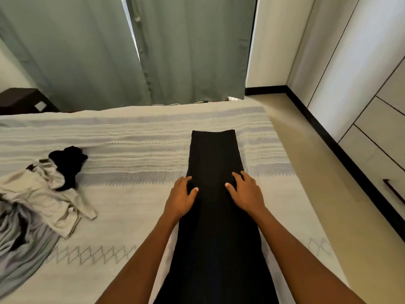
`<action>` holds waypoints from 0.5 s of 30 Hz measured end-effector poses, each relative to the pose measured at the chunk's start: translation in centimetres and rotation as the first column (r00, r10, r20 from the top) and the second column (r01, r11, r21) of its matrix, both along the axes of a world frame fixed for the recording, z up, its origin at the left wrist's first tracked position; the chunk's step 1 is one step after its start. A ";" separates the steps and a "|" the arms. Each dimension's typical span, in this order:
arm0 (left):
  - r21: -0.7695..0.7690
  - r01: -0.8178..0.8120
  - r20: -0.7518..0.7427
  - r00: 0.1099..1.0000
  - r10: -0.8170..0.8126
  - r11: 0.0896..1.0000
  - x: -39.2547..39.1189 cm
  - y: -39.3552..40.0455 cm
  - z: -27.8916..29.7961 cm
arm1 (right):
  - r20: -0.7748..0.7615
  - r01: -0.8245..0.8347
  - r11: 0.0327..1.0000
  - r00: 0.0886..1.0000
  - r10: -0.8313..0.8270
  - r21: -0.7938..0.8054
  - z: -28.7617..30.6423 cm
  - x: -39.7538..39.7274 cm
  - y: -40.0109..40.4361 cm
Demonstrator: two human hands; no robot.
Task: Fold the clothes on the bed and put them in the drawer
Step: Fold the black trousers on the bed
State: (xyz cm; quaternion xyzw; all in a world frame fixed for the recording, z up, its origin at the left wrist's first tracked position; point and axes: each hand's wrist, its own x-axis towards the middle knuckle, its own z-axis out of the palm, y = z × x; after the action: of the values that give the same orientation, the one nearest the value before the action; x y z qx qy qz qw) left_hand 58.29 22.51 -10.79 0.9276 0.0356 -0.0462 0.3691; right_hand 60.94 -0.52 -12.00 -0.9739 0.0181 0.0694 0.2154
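Observation:
A long black garment [215,156] lies flat in a narrow strip on the bed [135,137], running from the near edge toward the far side. My left hand [182,197] rests on its left edge with fingers spread. My right hand [246,190] lies flat on its right edge, level with the left. Both hands press the cloth and grip nothing. At the left of the bed lies a pile of unfolded clothes [41,194]: beige, grey and a small black piece [69,163].
White wardrobe drawers [381,137] with a dark handle [394,190] line the right wall across a strip of floor [311,167]. Green curtains [131,47] hang behind the bed. A dark bedside table [22,99] stands at the far left.

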 end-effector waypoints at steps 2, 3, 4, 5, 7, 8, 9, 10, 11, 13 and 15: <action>-0.180 -0.131 -0.085 0.989 0.117 0.975 5.0 -0.1 0.6 | -0.027 0.045 0.997 0.999 -0.043 0.069 -0.3 5.3 -0.3; -0.246 -0.189 -0.145 0.977 0.157 0.951 7.0 -0.1 0.8 | -0.045 0.071 0.991 0.997 -0.066 0.112 -0.3 7.3 -0.5; -0.282 -0.231 -0.195 0.964 0.180 0.931 9.7 -0.1 0.9 | -0.055 0.097 0.981 0.995 -0.089 0.166 -0.6 10.0 -0.6; -0.298 -0.249 -0.221 0.957 0.187 0.921 11.7 0.1 0.9 | -0.071 0.127 0.969 0.991 -0.114 0.212 -0.4 11.8 -0.8; -0.299 -0.237 -0.243 0.956 0.167 0.924 16.5 0.2 0.0 | -0.102 0.196 0.936 0.980 -0.174 0.292 -1.1 16.1 -1.1; -0.302 -0.224 -0.240 0.959 0.153 0.927 17.2 0.3 0.2 | -0.107 0.230 0.917 0.973 -0.206 0.325 -0.9 16.9 -1.3; -0.311 -0.215 -0.233 0.962 0.146 0.926 18.8 0.1 0.1 | -0.118 0.259 0.904 0.965 -0.232 0.339 -1.2 18.5 -1.4; -0.313 -0.218 -0.228 0.962 0.150 0.924 20.1 -0.1 0.1 | -0.119 0.275 0.897 0.961 -0.249 0.346 -1.6 19.8 -1.4; -0.317 -0.234 -0.223 0.960 0.168 0.919 21.5 -0.3 0.0 | -0.122 0.285 0.891 0.958 -0.258 0.353 -1.8 21.2 -1.4; -0.368 -0.280 -0.231 0.951 0.205 0.887 24.5 -1.0 -0.2 | -0.138 0.289 0.878 0.957 -0.256 0.382 -2.1 24.0 -1.3; -0.470 -0.297 -0.287 0.942 0.175 0.831 27.4 -1.4 -0.8 | -0.183 0.330 0.832 0.944 -0.276 0.447 -2.4 26.9 -1.2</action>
State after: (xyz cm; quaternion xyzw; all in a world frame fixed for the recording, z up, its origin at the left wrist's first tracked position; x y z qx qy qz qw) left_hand 85.68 21.14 -11.56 0.7742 0.1800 -0.1153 0.5958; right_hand 87.81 -1.71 -14.42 -0.8713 0.1667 0.0907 0.4526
